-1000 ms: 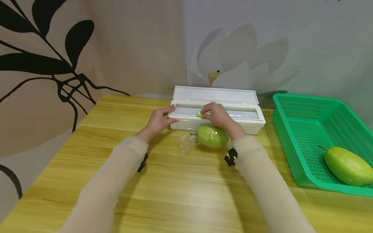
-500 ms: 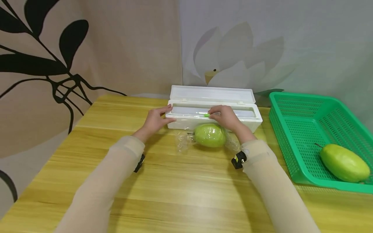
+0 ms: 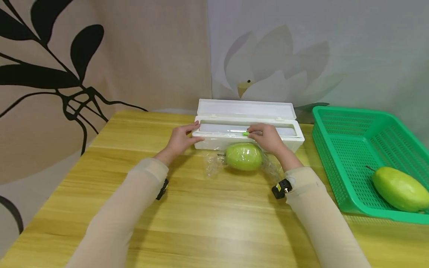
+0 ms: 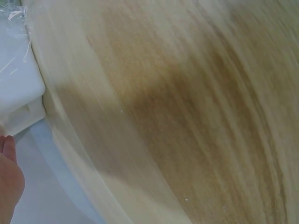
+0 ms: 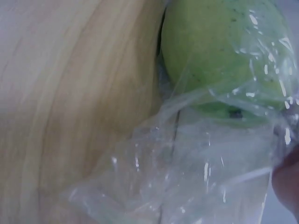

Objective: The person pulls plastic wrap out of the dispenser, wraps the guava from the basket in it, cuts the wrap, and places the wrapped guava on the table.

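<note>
A white cling film dispenser box (image 3: 218, 143) stands at the back of the table, its lid (image 3: 246, 109) raised and a roll of film inside. My left hand (image 3: 179, 141) holds the box's left end, thumb at the front and fingers on top. Between thumb and fingers, my right hand (image 3: 268, 139) pinches a small green slide cutter (image 3: 245, 133) on the front rim. Just before the box lies a green, papaya-like fruit (image 3: 244, 157) with a stem, wrapped in clear cling film (image 5: 187, 158) that spreads out crumpled on both sides.
At the right stands a green plastic basket (image 3: 348, 190) with a second green fruit (image 3: 400, 189) in it. The wooden table (image 3: 214, 223) meets a printed wall (image 3: 161, 56) behind the box.
My right hand has slid the green cutter to the right along the box's rim. The left hand keeps its hold on the left end.
</note>
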`<state>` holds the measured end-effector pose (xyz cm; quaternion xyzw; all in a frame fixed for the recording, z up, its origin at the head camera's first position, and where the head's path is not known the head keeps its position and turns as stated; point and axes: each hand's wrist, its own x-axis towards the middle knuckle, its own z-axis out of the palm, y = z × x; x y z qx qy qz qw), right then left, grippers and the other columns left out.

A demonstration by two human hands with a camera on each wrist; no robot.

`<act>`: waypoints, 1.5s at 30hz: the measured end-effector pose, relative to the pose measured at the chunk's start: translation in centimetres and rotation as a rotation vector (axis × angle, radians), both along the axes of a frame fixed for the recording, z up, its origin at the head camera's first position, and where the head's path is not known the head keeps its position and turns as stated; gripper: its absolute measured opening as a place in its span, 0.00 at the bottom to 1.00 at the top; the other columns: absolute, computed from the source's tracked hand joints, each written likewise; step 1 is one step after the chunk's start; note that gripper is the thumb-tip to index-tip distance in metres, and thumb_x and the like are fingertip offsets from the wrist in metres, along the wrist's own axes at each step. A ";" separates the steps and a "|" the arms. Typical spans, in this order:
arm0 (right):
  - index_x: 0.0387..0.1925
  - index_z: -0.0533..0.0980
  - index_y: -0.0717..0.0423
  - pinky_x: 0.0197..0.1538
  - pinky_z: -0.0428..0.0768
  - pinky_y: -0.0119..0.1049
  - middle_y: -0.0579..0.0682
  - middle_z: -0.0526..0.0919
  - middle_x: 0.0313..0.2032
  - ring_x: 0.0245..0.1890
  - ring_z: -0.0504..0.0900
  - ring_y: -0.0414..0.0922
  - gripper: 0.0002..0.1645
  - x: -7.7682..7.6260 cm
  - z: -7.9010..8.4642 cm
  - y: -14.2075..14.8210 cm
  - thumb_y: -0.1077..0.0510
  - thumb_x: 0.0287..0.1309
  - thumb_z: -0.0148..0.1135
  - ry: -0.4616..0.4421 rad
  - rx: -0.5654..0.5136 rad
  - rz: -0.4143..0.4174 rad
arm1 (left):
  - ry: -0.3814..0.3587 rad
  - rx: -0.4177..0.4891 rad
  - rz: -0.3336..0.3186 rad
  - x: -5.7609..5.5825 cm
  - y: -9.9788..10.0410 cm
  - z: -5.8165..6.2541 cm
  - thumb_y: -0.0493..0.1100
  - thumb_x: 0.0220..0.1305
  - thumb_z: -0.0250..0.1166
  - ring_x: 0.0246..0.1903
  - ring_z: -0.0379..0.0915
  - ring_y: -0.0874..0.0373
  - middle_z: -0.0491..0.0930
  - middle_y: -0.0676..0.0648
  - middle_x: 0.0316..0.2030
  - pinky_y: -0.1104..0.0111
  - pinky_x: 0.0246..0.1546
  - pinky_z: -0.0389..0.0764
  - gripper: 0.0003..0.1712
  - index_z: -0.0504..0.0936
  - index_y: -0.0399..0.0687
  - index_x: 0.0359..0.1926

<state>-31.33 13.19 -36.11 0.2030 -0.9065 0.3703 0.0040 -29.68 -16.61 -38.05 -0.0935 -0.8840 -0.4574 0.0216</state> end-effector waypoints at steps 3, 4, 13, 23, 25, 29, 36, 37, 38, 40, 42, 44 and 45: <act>0.43 0.79 0.68 0.59 0.75 0.48 0.65 0.78 0.52 0.57 0.74 0.58 0.13 0.0 -0.1 0.5 0.64 0.58 0.60 0.022 -0.011 0.002 | 0.008 -0.001 0.007 0.0 0.2 -0.1 0.42 0.52 0.70 0.66 0.61 0.51 0.65 0.46 0.65 0.66 0.63 0.68 0.34 0.72 0.39 0.59; 0.43 0.79 0.68 0.58 0.75 0.48 0.65 0.78 0.52 0.57 0.74 0.58 0.13 0.1 -0.1 0.6 0.64 0.58 0.60 0.026 -0.015 0.002 | 0.013 0.000 0.006 0.0 0.3 -0.1 0.42 0.52 0.70 0.66 0.61 0.51 0.65 0.46 0.65 0.66 0.63 0.67 0.33 0.72 0.39 0.59; 0.43 0.79 0.68 0.57 0.76 0.47 0.65 0.77 0.53 0.58 0.74 0.57 0.13 0.4 -0.1 2.8 0.65 0.58 0.59 0.009 -0.063 -0.037 | 0.031 0.017 -0.017 -0.4 0.7 -0.2 0.43 0.52 0.70 0.66 0.61 0.51 0.66 0.47 0.65 0.66 0.63 0.67 0.33 0.72 0.39 0.59; 0.44 0.79 0.69 0.56 0.76 0.51 0.67 0.76 0.54 0.57 0.74 0.60 0.13 0.9 -0.2 5.7 0.64 0.59 0.58 0.028 -0.033 -0.113 | 0.012 0.014 -0.019 -0.4 0.7 -0.1 0.43 0.52 0.70 0.66 0.60 0.53 0.65 0.48 0.65 0.67 0.63 0.67 0.33 0.72 0.40 0.59; 0.44 0.79 0.69 0.56 0.76 0.50 0.66 0.76 0.54 0.56 0.74 0.60 0.13 0.9 -0.2 6.0 0.64 0.60 0.58 0.025 -0.023 -0.124 | 0.015 0.009 -0.018 -0.4 0.6 0.0 0.43 0.53 0.70 0.66 0.60 0.53 0.65 0.48 0.65 0.66 0.63 0.68 0.33 0.72 0.39 0.59; 0.46 0.78 0.69 0.56 0.77 0.50 0.67 0.74 0.56 0.56 0.74 0.61 0.15 1.2 -0.2 6.7 0.63 0.61 0.57 0.005 -0.018 -0.163 | 0.016 0.007 -0.021 -0.3 0.6 0.1 0.43 0.53 0.69 0.66 0.60 0.52 0.65 0.47 0.66 0.66 0.63 0.67 0.32 0.72 0.39 0.59; 0.45 0.78 0.70 0.60 0.72 0.51 0.68 0.74 0.55 0.59 0.72 0.61 0.14 1.2 -0.6 7.9 0.64 0.59 0.58 0.033 -0.056 -0.225 | 0.008 0.012 -0.011 -0.3 0.4 0.1 0.43 0.53 0.70 0.66 0.61 0.51 0.64 0.47 0.66 0.66 0.63 0.68 0.33 0.71 0.40 0.60; 0.44 0.78 0.70 0.64 0.68 0.51 0.68 0.75 0.54 0.60 0.71 0.60 0.14 1.2 -0.7 7.9 0.64 0.59 0.59 0.039 -0.063 -0.227 | 0.011 0.012 -0.013 -0.3 0.3 0.1 0.43 0.53 0.70 0.66 0.61 0.51 0.64 0.46 0.66 0.66 0.63 0.68 0.34 0.71 0.39 0.60; 0.44 0.78 0.70 0.68 0.62 0.52 0.68 0.76 0.53 0.61 0.70 0.60 0.14 1.2 -0.7 7.9 0.64 0.59 0.59 0.043 -0.067 -0.227 | 0.015 0.010 -0.015 -0.3 0.4 0.2 0.43 0.52 0.70 0.66 0.61 0.50 0.64 0.46 0.66 0.65 0.63 0.68 0.33 0.71 0.39 0.60; 0.44 0.78 0.71 0.72 0.50 0.54 0.68 0.77 0.52 0.61 0.69 0.61 0.14 1.2 -0.6 8.0 0.64 0.59 0.59 0.052 -0.063 -0.226 | 0.019 0.008 -0.019 -0.3 0.5 0.2 0.43 0.52 0.70 0.66 0.61 0.50 0.64 0.46 0.66 0.66 0.63 0.68 0.33 0.71 0.39 0.60; 0.43 0.78 0.71 0.73 0.40 0.57 0.68 0.78 0.50 0.62 0.68 0.62 0.14 1.3 -0.5 8.2 0.64 0.58 0.59 0.060 -0.055 -0.229 | 0.020 0.009 -0.024 -0.3 0.6 0.1 0.42 0.52 0.70 0.66 0.61 0.50 0.64 0.45 0.66 0.66 0.63 0.68 0.33 0.71 0.39 0.60; 0.43 0.78 0.70 0.72 0.40 0.59 0.68 0.77 0.52 0.62 0.68 0.62 0.14 1.3 -0.4 8.4 0.64 0.58 0.59 0.056 -0.044 -0.235 | 0.022 0.008 -0.026 -0.4 0.7 0.1 0.42 0.53 0.69 0.66 0.61 0.51 0.64 0.46 0.65 0.66 0.62 0.68 0.33 0.71 0.38 0.59; 0.44 0.78 0.70 0.72 0.41 0.59 0.69 0.76 0.53 0.62 0.67 0.62 0.14 1.4 -0.3 8.4 0.64 0.58 0.59 0.052 -0.040 -0.238 | 0.023 0.009 -0.027 -0.4 0.7 0.0 0.42 0.53 0.69 0.66 0.61 0.51 0.64 0.46 0.65 0.66 0.62 0.68 0.33 0.71 0.38 0.59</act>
